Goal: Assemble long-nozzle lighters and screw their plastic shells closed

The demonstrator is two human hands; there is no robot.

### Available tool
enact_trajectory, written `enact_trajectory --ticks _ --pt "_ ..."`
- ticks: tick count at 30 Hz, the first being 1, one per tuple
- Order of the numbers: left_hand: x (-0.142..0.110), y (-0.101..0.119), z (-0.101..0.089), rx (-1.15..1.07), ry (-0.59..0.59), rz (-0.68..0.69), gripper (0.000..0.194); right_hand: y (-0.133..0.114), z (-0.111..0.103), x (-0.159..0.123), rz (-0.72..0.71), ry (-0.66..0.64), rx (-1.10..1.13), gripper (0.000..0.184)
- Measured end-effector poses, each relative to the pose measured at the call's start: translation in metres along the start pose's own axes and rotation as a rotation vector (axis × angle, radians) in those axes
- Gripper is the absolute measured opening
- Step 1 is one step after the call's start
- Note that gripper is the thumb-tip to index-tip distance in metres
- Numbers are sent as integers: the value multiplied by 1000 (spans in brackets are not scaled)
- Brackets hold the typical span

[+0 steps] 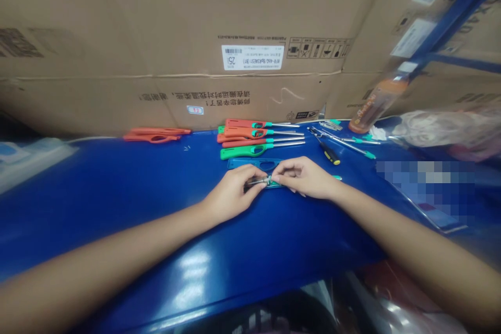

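Note:
My left hand (235, 193) is closed around a small dark, narrow lighter part (255, 181) over the blue table. At its right end, beside some teal plastic, my right hand (303, 177) pinches with thumb and forefinger. The fingers hide most of the piece there. Just behind both hands lies a blue lighter casing (255, 163). Farther back, a green long-necked lighter (242, 152) and several orange long-necked lighters (245, 132) rest in a stack, metal tubes pointing right.
Orange casings (156, 135) lie at the back left. A black-and-yellow screwdriver (331, 154) and metal tubes with teal ends (348, 145) are right of the lighters. An orange bottle (376, 104) and plastic bag (434, 128) stand beyond. Cardboard boxes (176, 52) line the back.

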State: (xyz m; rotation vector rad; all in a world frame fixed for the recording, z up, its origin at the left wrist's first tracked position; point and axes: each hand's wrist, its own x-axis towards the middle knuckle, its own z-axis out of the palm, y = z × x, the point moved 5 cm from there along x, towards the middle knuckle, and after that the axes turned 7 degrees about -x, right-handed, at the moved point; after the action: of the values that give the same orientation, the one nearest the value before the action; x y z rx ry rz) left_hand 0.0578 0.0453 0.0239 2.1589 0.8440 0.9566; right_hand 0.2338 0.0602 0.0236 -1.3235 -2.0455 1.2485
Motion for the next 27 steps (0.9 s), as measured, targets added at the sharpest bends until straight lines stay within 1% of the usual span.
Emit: enact_trajectory --ticks 11,21,27 --pt "1 0 0 -18 2 -29 13 -3 0 0 16 6 32 29" --pt "1 -2 -1 -62 31 -51 12 0 2 2 -1 13 83 36" --pt "2 -2 -1 -98 41 -78 12 1 2 1 2 21 71 40"
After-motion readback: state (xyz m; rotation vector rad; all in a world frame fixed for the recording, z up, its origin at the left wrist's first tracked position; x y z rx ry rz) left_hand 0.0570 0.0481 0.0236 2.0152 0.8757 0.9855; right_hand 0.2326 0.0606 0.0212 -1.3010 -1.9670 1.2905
